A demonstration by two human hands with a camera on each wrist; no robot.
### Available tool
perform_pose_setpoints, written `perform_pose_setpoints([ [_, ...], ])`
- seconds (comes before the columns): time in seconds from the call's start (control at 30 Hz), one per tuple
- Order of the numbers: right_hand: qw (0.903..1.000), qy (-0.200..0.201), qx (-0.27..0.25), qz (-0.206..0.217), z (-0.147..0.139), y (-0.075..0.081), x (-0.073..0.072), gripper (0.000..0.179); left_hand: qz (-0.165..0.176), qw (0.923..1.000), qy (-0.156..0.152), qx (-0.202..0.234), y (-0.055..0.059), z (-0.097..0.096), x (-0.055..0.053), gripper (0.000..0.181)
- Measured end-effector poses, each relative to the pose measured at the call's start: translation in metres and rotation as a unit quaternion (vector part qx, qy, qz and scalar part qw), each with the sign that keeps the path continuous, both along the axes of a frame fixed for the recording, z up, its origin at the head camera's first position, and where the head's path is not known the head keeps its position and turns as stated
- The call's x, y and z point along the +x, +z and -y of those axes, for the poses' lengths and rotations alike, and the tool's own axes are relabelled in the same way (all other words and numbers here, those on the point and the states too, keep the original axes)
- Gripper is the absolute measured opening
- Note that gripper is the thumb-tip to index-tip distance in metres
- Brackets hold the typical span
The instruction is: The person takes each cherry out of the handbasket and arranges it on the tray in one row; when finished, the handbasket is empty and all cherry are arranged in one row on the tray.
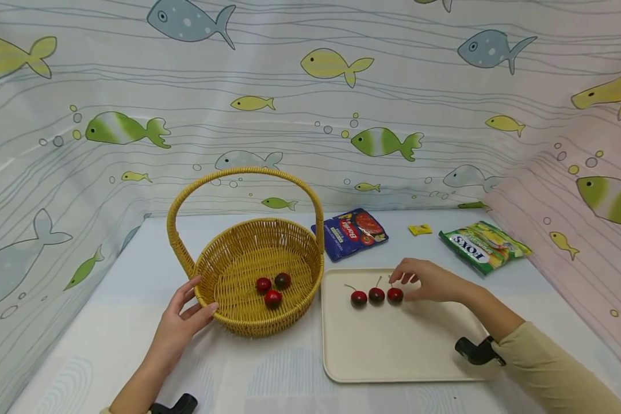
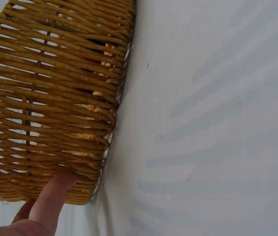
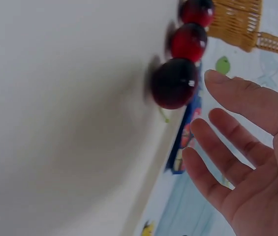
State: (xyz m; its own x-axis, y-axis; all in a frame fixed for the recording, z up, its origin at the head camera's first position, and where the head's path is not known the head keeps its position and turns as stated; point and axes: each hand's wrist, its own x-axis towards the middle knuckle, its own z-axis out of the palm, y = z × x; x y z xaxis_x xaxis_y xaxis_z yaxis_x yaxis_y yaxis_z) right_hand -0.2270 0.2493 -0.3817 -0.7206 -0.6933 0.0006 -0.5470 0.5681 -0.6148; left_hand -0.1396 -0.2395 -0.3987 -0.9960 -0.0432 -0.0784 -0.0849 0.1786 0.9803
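Observation:
A round wicker basket (image 1: 261, 328) with a tall arched handle holds three dark red cherries (image 1: 273, 299). My left hand (image 1: 178, 322) rests against its near left side, and in the left wrist view the thumb (image 2: 55, 199) presses the woven outer wall. Three more cherries with stems stand in a row on a beige tray (image 1: 393, 351). My right hand (image 1: 437, 280) is over the tray, beside the rightmost cherry (image 1: 395, 295). The right wrist view shows that hand's fingers spread, with a gap between the thumb (image 3: 237, 93) and the nearest cherry (image 3: 174, 83).
Behind the tray lies a blue Barilla pouch (image 1: 353, 233), partly behind the basket handle. A small yellow packet (image 1: 420, 229) and a green Fox's bag (image 1: 483, 246) lie at the back right. A fish-patterned curtain (image 1: 300, 115) closes off the back and sides of the table.

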Motion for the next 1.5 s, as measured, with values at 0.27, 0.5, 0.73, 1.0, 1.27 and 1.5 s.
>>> perform_pose_setpoints([
  [0.27,0.9994,-0.015,-0.023,-0.022,0.009,0.024,-0.006,0.034,-0.002,0.9999,-0.005,0.012,0.000,0.001,0.000,0.076],
  [0.5,0.9981,-0.007,-0.025,-0.056,0.025,0.046,-0.007,0.033,0.003,1.0000,-0.003,-0.002,0.000,0.000,0.000,0.076],
  [0.73,0.9973,0.022,-0.023,-0.065,0.049,0.061,-0.009,0.033,0.007,1.0000,-0.002,0.004,0.000,0.000,0.000,0.077],
  [1.0,0.9957,0.061,-0.022,-0.067,0.080,0.071,-0.012,0.032,0.008,0.9999,-0.003,0.008,-0.001,0.001,0.000,0.077],
  [1.27,0.9935,0.091,-0.024,-0.065,0.108,0.083,-0.013,0.030,0.008,0.9999,-0.005,0.009,-0.001,0.001,0.000,0.077],
  [1.5,0.9870,0.139,-0.035,-0.072,0.130,0.086,-0.017,0.032,0.007,1.0000,-0.003,0.005,0.000,0.001,-0.001,0.076],
])
